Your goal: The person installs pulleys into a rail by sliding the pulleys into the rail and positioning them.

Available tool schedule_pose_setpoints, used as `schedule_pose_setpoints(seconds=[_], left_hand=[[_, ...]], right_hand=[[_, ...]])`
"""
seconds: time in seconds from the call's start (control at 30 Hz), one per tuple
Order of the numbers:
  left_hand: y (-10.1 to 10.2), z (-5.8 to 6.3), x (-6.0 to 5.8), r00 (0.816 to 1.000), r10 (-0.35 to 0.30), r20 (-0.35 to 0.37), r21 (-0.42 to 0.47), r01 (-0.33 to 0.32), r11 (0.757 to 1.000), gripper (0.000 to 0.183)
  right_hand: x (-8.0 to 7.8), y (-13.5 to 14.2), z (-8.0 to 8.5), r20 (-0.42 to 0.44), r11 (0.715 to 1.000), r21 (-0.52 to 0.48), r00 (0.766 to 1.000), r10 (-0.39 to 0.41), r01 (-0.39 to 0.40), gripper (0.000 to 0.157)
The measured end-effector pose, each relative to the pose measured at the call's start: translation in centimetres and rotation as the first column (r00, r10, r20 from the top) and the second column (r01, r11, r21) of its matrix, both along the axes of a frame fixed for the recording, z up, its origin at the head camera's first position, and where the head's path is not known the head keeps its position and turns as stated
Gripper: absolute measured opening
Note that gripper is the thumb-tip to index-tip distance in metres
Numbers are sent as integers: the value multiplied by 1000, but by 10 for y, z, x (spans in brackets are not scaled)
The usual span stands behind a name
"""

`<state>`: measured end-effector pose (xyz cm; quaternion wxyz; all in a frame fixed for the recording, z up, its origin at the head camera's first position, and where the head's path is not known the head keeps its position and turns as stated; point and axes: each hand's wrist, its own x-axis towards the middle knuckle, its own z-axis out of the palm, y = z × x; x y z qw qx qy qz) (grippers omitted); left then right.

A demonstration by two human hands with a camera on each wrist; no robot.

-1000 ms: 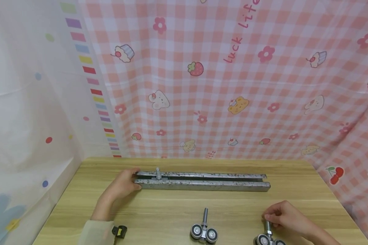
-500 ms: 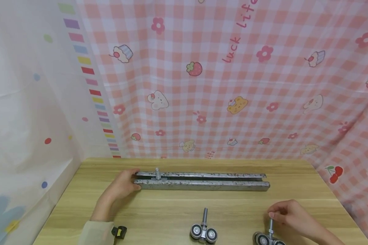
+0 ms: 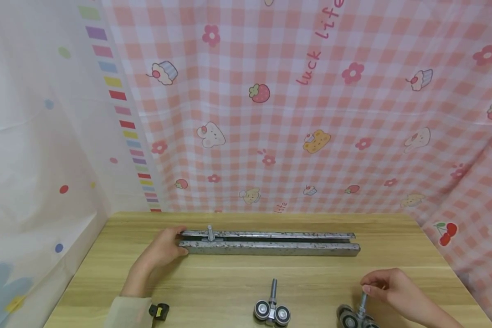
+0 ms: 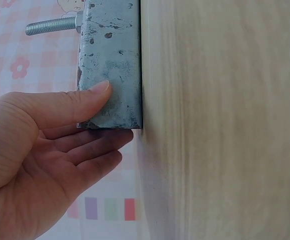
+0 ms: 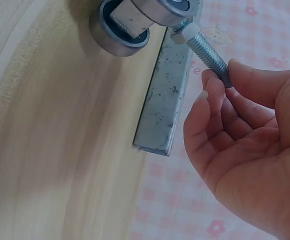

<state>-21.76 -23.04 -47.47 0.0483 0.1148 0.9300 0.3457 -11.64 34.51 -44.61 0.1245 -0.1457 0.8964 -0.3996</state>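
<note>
A scuffed grey metal channel rail [image 3: 270, 249] lies across the back of the table, its slot facing up. My left hand [image 3: 166, 247] grips the rail's left end, thumb on the front face and fingers behind, as the left wrist view shows. A threaded bolt [image 3: 211, 233] sticks up from the slot near that end. At the lower right, my right hand [image 3: 393, 291] pinches the tip of the threaded stem [image 5: 210, 56] of a roller trolley [image 3: 354, 317] between thumb and fingers. A second roller trolley [image 3: 272, 313] stands with its stem up at the front middle.
A small black piece with a yellow mark [image 3: 159, 311] sits beside the left sleeve [image 3: 129, 312]. The wooden table [image 3: 221, 278] backs onto a pink checked cloth [image 3: 287, 114], with a white cloth on the left.
My right hand has moved slightly right and slid up to the stem's tip; the trolley it holds now leans a little more. My left hand and the rail stay put.
</note>
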Motion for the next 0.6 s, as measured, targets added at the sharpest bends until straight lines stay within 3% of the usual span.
schedule_pose_setpoints(seconds=[0.47, 0.6], left_hand=[[0, 0, 2, 1000, -1, 3, 2, 1, 1000, 62], [0, 1, 1, 1000, -1, 3, 9, 1, 1000, 63]], right_hand=[[7, -1, 9, -57, 1000, 21, 998, -5, 7, 11], [8, -1, 8, -133, 1000, 20, 991, 19, -17, 6]])
